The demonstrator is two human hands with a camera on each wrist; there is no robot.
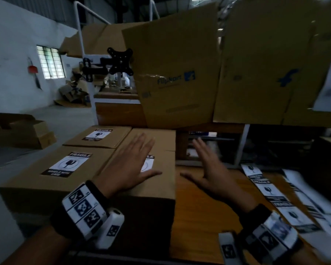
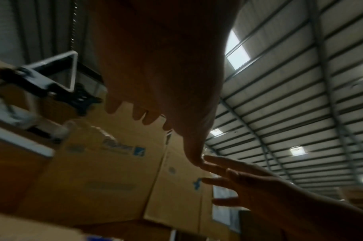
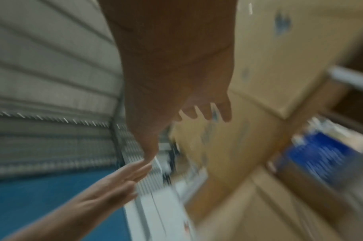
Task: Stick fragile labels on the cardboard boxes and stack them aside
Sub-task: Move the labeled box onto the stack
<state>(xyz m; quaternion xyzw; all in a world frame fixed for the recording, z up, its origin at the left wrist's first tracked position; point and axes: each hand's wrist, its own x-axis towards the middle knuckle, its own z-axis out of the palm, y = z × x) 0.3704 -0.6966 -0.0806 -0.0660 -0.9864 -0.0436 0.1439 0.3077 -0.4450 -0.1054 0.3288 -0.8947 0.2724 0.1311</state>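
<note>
Three cardboard boxes at the worktop's (image 1: 203, 211) left edge. Near-left box (image 1: 52, 180): label (image 1: 66, 164) reads "FRAGILE / HANDLE WITH CARE". Far-left box (image 1: 98, 136): label (image 1: 97, 134) headed "FRAGILE". Right box (image 1: 157, 142): label (image 1: 148, 163) mostly covered by the left hand (image 1: 131, 165), fingers straight, flat on the lid, grasping nothing. Right hand (image 1: 208, 173): released, fingers spread over bare wood just right of that box's edge. Strip of fragile labels (image 1: 266, 186) along the worktop's right. Behind: large upright carton (image 1: 176, 73) printed "Flipkart".
</note>
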